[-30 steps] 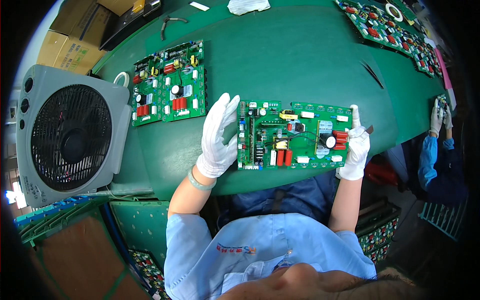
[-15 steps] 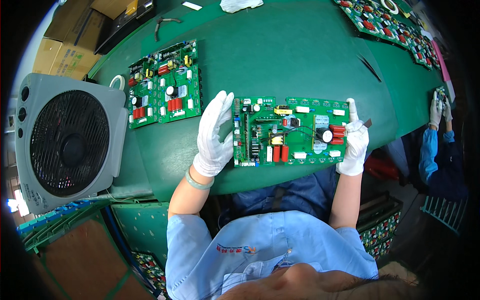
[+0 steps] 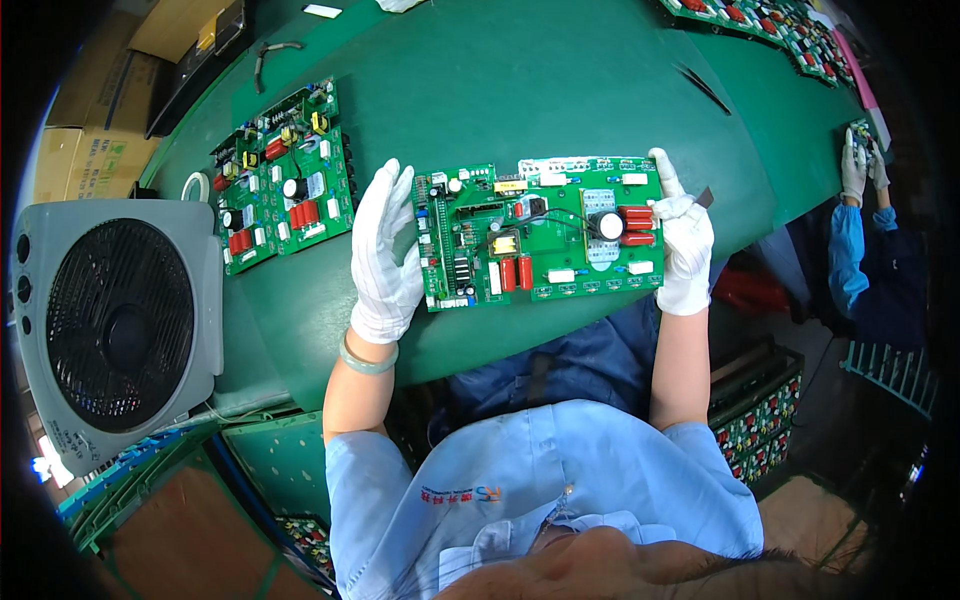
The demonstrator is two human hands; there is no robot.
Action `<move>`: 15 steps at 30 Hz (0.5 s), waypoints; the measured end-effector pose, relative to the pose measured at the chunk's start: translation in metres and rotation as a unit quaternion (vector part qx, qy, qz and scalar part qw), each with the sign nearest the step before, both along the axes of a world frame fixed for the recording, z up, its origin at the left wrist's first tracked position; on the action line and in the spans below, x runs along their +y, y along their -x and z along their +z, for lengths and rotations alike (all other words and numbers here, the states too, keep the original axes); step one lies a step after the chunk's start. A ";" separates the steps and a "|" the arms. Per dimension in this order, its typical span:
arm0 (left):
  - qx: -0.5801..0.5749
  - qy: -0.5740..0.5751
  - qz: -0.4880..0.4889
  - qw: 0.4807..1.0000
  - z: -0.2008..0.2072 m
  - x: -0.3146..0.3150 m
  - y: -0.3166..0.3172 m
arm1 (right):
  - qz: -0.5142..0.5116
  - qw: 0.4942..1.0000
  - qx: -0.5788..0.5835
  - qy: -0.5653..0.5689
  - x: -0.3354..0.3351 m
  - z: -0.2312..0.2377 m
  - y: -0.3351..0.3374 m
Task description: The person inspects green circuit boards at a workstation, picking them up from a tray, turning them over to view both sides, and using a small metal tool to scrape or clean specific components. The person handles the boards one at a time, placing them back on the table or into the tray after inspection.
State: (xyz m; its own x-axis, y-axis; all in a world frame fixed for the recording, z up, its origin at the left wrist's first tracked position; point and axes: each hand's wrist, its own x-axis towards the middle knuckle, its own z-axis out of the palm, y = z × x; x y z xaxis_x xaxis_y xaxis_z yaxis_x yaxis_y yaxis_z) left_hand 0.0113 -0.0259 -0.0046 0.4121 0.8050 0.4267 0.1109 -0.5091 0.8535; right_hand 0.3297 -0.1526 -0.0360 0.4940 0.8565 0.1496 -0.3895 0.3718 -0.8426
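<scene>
Between my two white-gloved hands is a green circuit board [image 3: 560, 235], its component side up. It carries red block capacitors, a round black-and-white part, white blocks and black wires. My left hand [image 3: 385, 255] holds the board's left edge, fingers stretched upward along it and the thumb near the edge. At the opposite edge my right hand [image 3: 685, 245] grips the board, with one finger pointing up beside the corner. A small dark flat piece [image 3: 705, 198] sticks out from the right hand's fingers; its kind is not clear. The board's underside is hidden.
Two similar boards [image 3: 285, 190] lie on the green table [image 3: 480, 90] at left, beside a grey box fan [image 3: 125, 320]. Pliers [image 3: 265, 65] lie at far left, black tweezers [image 3: 705, 90] at right. More boards [image 3: 770, 30] stand far right, near a co-worker's gloved hands [image 3: 862, 165].
The whole view has shifted, so the table things appear farther left. My hands still hold the board, whose far edge now catches a whitish glare.
</scene>
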 end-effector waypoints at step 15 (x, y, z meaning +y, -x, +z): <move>0.258 -0.171 -0.024 0.951 0.004 0.034 -0.008 | 0.092 0.934 -0.221 0.264 -0.007 0.028 -0.023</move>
